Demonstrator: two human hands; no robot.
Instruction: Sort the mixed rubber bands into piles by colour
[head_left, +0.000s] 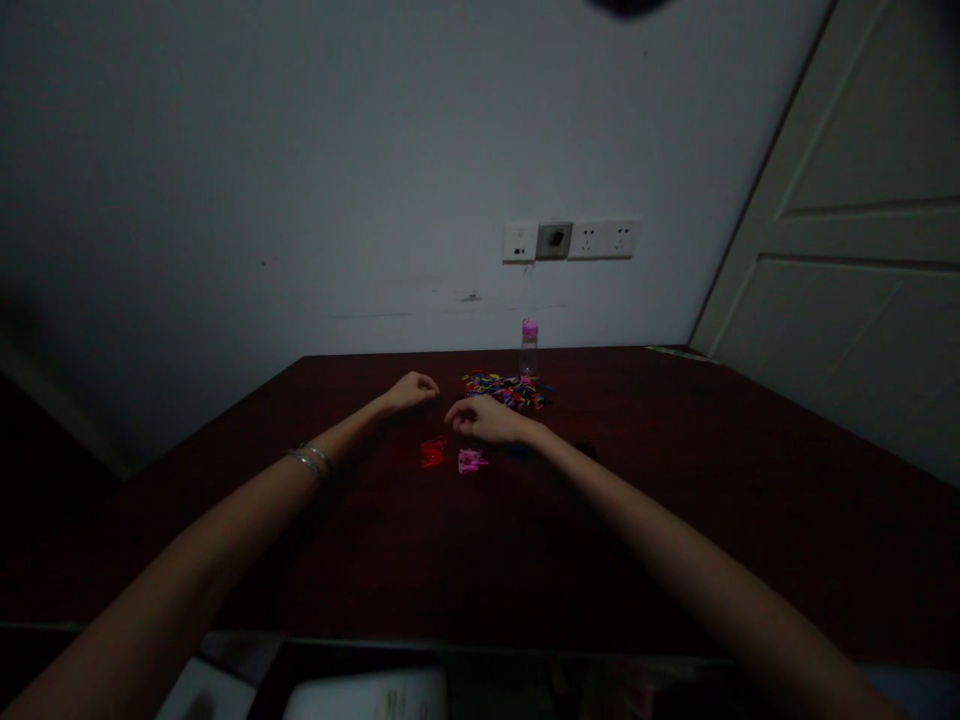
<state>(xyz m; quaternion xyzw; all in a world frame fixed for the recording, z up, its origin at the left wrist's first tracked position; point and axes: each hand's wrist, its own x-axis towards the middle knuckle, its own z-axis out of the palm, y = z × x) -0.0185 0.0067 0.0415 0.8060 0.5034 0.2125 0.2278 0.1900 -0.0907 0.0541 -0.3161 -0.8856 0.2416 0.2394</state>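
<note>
My left hand [412, 390] rests on the dark red table with its fingers curled together. Whatever it may hold is hidden. My right hand [486, 418] hovers just beyond two small piles, fingers bent and thumb close to them; anything in its grip is too small to make out. Nearest to me lie a red pile [433, 452] and a pink pile [472, 460] of small thin pieces, perhaps little elastic bands. A dark blue pile [518, 452] shows faintly below my right wrist. Behind that hand spreads a mixed multicoloured heap [506, 387] of similar pieces.
A clear bottle with a pink cap [529, 345] stands behind the mixed heap. Wall sockets [570, 240] sit above the table [420, 560], and a pale door [847, 230] is at the right. Below the front edge, a white object [367, 695] shows. The light is dim.
</note>
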